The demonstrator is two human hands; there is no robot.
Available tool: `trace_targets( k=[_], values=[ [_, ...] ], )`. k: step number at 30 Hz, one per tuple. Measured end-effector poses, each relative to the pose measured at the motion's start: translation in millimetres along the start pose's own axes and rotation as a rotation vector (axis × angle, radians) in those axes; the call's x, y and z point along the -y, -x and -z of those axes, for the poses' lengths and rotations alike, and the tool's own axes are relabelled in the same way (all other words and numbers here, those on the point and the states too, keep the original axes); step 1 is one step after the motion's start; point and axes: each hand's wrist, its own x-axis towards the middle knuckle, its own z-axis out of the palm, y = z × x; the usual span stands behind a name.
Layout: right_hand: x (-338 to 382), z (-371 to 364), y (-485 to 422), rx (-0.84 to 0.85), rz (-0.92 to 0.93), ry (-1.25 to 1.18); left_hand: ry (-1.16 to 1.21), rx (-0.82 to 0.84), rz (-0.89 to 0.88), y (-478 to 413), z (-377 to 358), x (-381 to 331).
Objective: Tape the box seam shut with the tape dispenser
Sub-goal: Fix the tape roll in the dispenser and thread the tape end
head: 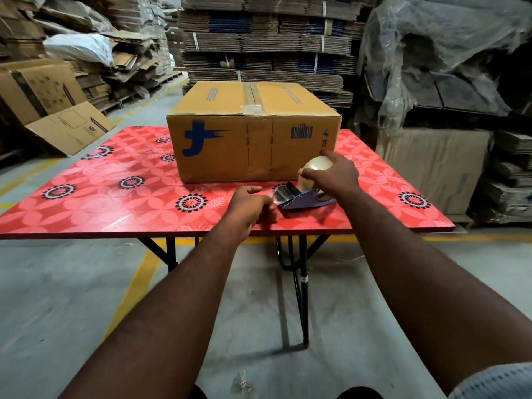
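Observation:
A brown cardboard box [253, 133] with blue print stands on the red flowered table [115, 194]; clear tape runs along its top seam and over the near edge. In front of the box lies a blue tape dispenser [305, 198] with a pale tape roll [315, 168]. My right hand [335, 174] grips the roll from above. My left hand [249, 204] is curled just left of the dispenser's front, its fingertips pinching at the loose tape end by the blade.
Tall stacks of flattened cartons fill the back and left. Plastic-wrapped pallets [437, 53] stand at the right, close to the table's corner. The table rests on thin black folding legs [302, 280] over a grey floor with yellow lines.

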Motion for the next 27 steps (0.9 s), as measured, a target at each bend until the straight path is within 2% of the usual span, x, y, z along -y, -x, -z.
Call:
trace_targets(
  k=[3, 7, 10, 12, 15, 23, 27],
  values=[
    [0.6, -6.3, 13.7, -0.055, 0.095, 0.225, -0.079, -0.037, -0.037, -3.5, -1.6, 4.1],
    [-2.8, -19.3, 31.8, -0.289, 0.412, 0.432, -0.265, -0.047, -0.075, -2.3, -1.6, 4.7],
    [-9.8, -29.2, 37.9, -0.261, 0.534, 0.53, -0.193, 0.039, -0.014, -3.6, 2.1, 1.3],
    [-13.4, -31.3, 37.8, -0.22, 0.511, 0.539, -0.086, 0.104, 0.013, -3.1, 4.3, -2.5],
    [-17.2, -26.1, 32.9, -0.218, 0.482, 0.476, -0.07, 0.15, 0.009, -2.8, 4.7, -4.3],
    [-17.0, -16.2, 20.5, -0.187, 0.437, 0.344, -0.195, 0.102, -0.012, -4.2, 1.5, -1.3],
    [-15.0, -14.7, 19.3, -0.204, 0.334, 0.209, -0.187, 0.1, -0.015, -2.1, 1.7, -1.4]
  ],
)
